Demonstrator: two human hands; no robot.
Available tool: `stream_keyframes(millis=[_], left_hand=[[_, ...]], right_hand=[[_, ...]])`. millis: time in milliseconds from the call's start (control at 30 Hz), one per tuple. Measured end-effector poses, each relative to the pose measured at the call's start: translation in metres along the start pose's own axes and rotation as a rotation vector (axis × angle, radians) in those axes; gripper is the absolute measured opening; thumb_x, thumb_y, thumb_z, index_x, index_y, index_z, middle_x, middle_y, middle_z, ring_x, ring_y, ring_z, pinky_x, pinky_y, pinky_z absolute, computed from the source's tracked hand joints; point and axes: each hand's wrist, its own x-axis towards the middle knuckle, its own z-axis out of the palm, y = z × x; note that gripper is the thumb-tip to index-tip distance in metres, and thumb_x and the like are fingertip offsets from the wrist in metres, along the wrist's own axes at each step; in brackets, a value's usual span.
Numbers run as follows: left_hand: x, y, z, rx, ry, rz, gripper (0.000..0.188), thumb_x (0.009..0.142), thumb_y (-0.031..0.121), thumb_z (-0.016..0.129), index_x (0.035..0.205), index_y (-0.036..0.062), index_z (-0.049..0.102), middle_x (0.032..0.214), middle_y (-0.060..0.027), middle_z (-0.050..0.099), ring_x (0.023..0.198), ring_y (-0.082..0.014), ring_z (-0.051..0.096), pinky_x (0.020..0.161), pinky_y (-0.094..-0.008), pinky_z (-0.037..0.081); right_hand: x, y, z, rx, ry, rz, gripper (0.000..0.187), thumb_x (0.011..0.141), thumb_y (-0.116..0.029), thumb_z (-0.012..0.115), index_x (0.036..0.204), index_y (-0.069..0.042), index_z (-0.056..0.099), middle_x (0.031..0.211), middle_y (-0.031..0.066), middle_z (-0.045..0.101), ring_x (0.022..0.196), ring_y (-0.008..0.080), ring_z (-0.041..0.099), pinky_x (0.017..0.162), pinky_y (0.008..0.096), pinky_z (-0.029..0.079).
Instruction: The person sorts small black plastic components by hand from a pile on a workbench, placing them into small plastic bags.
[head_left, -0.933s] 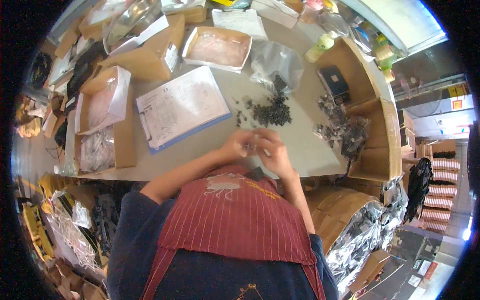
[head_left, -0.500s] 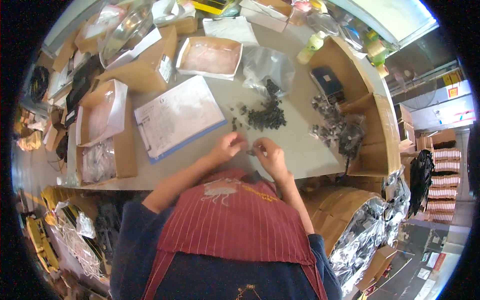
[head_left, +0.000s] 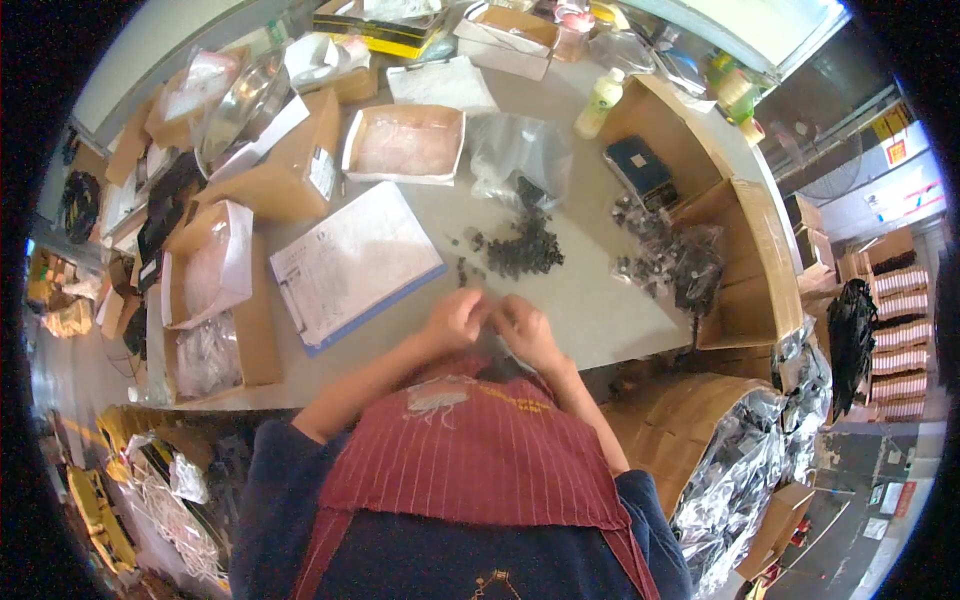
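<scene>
Close together at the front of the grey table, my two hands meet over the apron's top edge. My left hand (head_left: 457, 319) is curled with its fingertips pinched. Facing it, my right hand (head_left: 528, 331) is also closed, thumb and fingers pressed together. Whatever lies between the fingertips is too small and blurred to name. Just beyond them spreads a heap of small black parts (head_left: 528, 250), with a few strays on its left side. A clear plastic bag (head_left: 515, 155) lies behind the heap, more black pieces at its mouth.
To the left lies a clipboard with papers (head_left: 355, 262), beside open boxes (head_left: 207, 265). A shallow white-edged box (head_left: 405, 145) sits farther back. On the right, a cardboard partition (head_left: 745, 265) borders bagged dark parts (head_left: 690, 270), a dark blue box (head_left: 640, 168) and a bottle (head_left: 600, 103).
My hands have drawn closer together, the right one moving toward the left. The whole view has shifted slightly; the heap looks about the same.
</scene>
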Motion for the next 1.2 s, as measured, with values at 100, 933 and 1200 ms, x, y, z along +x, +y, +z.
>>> stream_keyframes(millis=[100,933,1200], left_hand=[[0.011,-0.002,-0.005,0.014,-0.063,0.04,0.012,0.088,0.008,0.061,0.097,0.0005,0.058,0.091,-0.0201,0.062,0.084,-0.0411,0.06,0.072,-0.0467,0.047],[0.263,-0.121,-0.104,0.062,0.505,-0.275,0.027,0.086,0.023,0.071,0.105,0.0036,0.067,0.097,-0.0117,0.07,0.091,-0.0269,0.067,0.079,-0.0368,0.051],[0.108,0.052,-0.072,0.128,0.12,0.573,0.015,0.082,0.001,0.07,0.095,0.0044,0.064,0.111,-0.0111,0.064,0.1,-0.0307,0.062,0.085,-0.038,0.052]], right_hand=[[-0.002,-0.002,-0.002,-0.044,0.019,-0.012,0.019,0.09,-0.016,0.065,0.098,0.0,0.062,0.088,0.0228,0.065,0.077,0.0377,0.065,0.068,0.0421,0.051],[-0.011,-0.012,-0.049,0.47,0.415,0.259,0.017,0.1,-0.014,0.056,0.109,-0.001,0.064,0.099,0.0076,0.07,0.082,0.014,0.069,0.074,0.0295,0.055],[0.055,-0.059,-0.058,0.895,0.109,0.309,0.031,0.1,-0.02,0.058,0.121,0.003,0.062,0.103,0.0098,0.07,0.089,0.0166,0.068,0.08,0.0308,0.054]])
